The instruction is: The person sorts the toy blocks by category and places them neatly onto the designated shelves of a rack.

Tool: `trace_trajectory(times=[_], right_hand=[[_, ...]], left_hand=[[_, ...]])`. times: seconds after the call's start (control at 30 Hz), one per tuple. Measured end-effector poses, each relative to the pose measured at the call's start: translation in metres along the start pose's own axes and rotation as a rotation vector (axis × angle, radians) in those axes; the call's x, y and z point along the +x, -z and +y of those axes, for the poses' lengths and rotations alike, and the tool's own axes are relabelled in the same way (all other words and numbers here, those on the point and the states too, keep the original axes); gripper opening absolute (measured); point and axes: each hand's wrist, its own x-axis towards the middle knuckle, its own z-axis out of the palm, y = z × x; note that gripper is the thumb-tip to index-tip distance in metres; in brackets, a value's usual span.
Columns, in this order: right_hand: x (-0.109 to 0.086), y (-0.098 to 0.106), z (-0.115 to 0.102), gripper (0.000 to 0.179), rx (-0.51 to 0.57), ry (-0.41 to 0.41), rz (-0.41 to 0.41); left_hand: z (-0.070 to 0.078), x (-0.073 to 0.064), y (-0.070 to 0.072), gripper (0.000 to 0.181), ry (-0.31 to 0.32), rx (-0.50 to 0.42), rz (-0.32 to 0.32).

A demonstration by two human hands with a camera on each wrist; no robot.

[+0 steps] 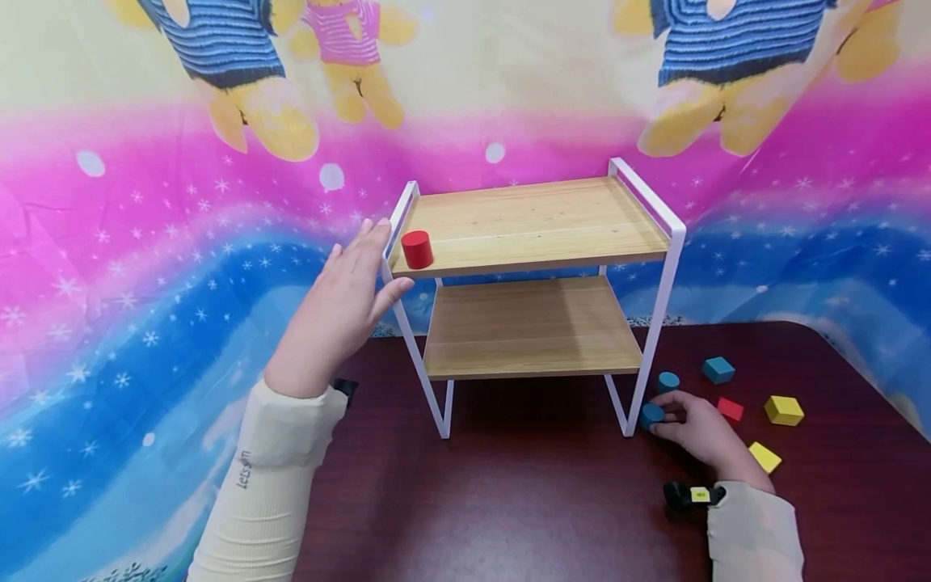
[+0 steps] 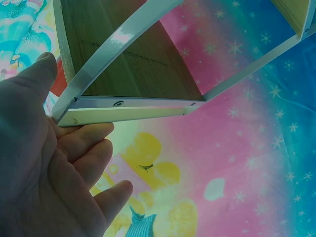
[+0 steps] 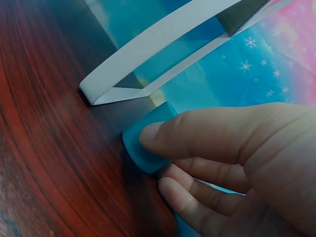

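Observation:
At the right end of a two-tier shelf, my right hand (image 1: pixel 700 432) pinches a blue cylinder block (image 1: pixel 652 416) between thumb and fingers, low over the table by the shelf's foot. The right wrist view shows the thumb across the side of that block (image 3: pixel 141 154). My left hand (image 1: pixel 330 311) is raised at the shelf's upper left corner, its fingers extended along the white frame (image 2: pixel 129 102) and the thumb apart from them. Close to that hand, a red cylinder block (image 1: pixel 418 250) stands upright on the top board (image 1: pixel 531 222).
Right of the shelf, the dark table (image 1: pixel 509 501) bears another blue cylinder (image 1: pixel 667 381), a blue block (image 1: pixel 718 370), a red block (image 1: pixel 730 409) and two yellow blocks, one farther back (image 1: pixel 784 411) and one beside my wrist (image 1: pixel 765 457). A patterned cloth (image 1: pixel 182 242) hangs behind.

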Motion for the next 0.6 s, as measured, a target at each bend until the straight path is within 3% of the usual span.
trace_trajectory(times=[0.6], right_hand=[[-0.0035,0.006,0.0002,0.044,0.01,-0.011,0.069]], left_hand=[[0.0001,-0.0002,0.0006,0.08,0.006,-0.003,-0.007]])
